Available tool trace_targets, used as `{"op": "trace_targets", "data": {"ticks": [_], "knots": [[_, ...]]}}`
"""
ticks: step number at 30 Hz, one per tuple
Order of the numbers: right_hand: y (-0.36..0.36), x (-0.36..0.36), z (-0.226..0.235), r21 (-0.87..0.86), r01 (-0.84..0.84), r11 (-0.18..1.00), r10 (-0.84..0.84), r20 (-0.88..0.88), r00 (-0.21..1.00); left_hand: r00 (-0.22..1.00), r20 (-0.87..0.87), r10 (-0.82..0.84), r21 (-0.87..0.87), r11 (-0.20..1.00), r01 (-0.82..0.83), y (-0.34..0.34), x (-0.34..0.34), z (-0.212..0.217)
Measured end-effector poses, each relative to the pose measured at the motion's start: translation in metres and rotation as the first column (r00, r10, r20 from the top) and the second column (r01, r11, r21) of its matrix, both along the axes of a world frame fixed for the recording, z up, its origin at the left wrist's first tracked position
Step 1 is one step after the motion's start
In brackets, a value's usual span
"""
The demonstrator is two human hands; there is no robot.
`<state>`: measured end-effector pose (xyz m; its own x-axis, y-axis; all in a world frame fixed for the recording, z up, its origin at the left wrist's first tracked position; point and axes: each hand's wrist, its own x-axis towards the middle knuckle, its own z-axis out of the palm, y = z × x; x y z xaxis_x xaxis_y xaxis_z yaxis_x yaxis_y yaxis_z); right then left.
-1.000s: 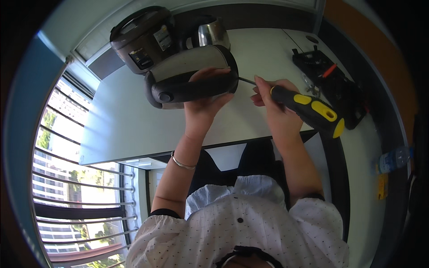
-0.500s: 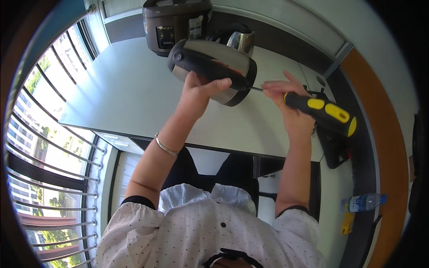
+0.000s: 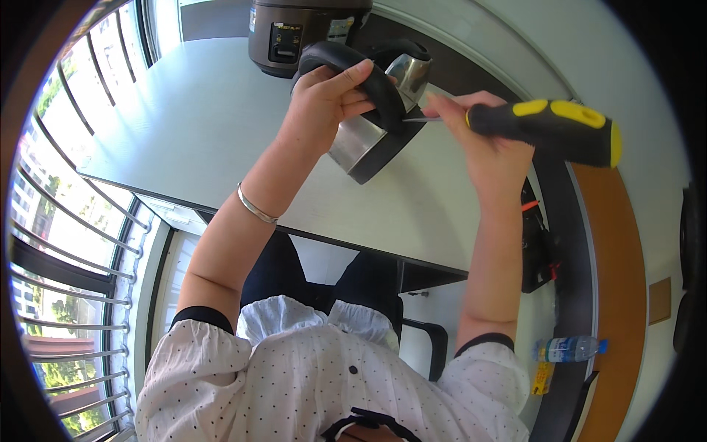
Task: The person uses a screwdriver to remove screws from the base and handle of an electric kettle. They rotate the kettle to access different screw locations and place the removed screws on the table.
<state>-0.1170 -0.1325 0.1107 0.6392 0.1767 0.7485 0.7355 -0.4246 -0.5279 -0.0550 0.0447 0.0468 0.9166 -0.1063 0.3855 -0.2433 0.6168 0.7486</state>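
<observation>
Left hand (image 3: 320, 99) closed round the black loop handle (image 3: 387, 96) of a stainless-steel kettle (image 3: 356, 145), thumb along its top; right hand (image 3: 490, 140) holding a black-and-yellow screwdriver (image 3: 560, 140), fingertips gathered where the shaft (image 3: 422, 119) leaves the grip. The kettle lies tipped above or on the table, between the hands and beyond the left wrist, its long axis slanting from upper left to lower right so that the black base band (image 3: 383, 158) faces the right hand. The shaft runs leftward, nearly level in the view, from the right fingertips to the handle's lower end, beside that band; the right hand is the nearer to this end. Whether the tip sits in a screw cannot be told, for the contact is too small; the kettle's upper end is covered by the left hand and handle. Behind stand a second steel kettle (image 3: 410, 79), partly masked, and a brown rice cooker (image 3: 305, 40), its top cut off. The right forearm overlaps a black tool case (image 3: 536, 254).
</observation>
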Motion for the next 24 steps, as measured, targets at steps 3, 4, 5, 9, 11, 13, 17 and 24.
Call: {"op": "trace_targets", "data": {"ticks": [3,4,5,9,11,13,17,24], "knots": [[0.010,0.009,0.009,0.023,-0.102,0.995,0.102,-0.036,0.994,0.994,-0.100,0.041,-0.092,0.995,-0.050,0.006,0.001,0.001],[0.012,0.011,0.010,0.053,-0.163,0.985,0.166,-0.058,0.984,0.994,-0.104,0.039,-0.085,0.995,-0.048,0.008,0.001,0.001],[0.015,0.013,0.012,0.083,-0.225,0.971,0.232,-0.078,0.970,0.993,-0.109,0.040,-0.079,0.996,-0.048,0.011,0.002,0.001],[0.020,0.009,0.011,0.049,-0.230,0.972,0.235,-0.117,0.965,0.993,-0.114,0.005,-0.091,0.996,-0.016,0.017,-0.002,-0.001],[0.026,0.002,0.008,-0.007,-0.182,0.983,0.180,-0.106,0.978,0.991,-0.131,0.014,-0.160,0.987,-0.035,0.015,-0.004,-0.002],[0.029,-0.005,0.004,-0.104,-0.099,0.990,0.091,-0.079,0.993,0.991,-0.131,0.004,-0.209,0.977,-0.032,0.015,-0.007,-0.006],[0.026,-0.012,0.000,-0.179,-0.101,0.979,0.099,-0.016,0.995,0.992,-0.121,-0.024,-0.247,0.969,-0.007,0.019,-0.018,-0.011],[0.029,-0.024,-0.010,-0.182,-0.008,0.983,0.008,0.000,1.000,0.986,-0.137,-0.099,-0.332,0.942,0.049,0.031,-0.034,-0.027]]}}
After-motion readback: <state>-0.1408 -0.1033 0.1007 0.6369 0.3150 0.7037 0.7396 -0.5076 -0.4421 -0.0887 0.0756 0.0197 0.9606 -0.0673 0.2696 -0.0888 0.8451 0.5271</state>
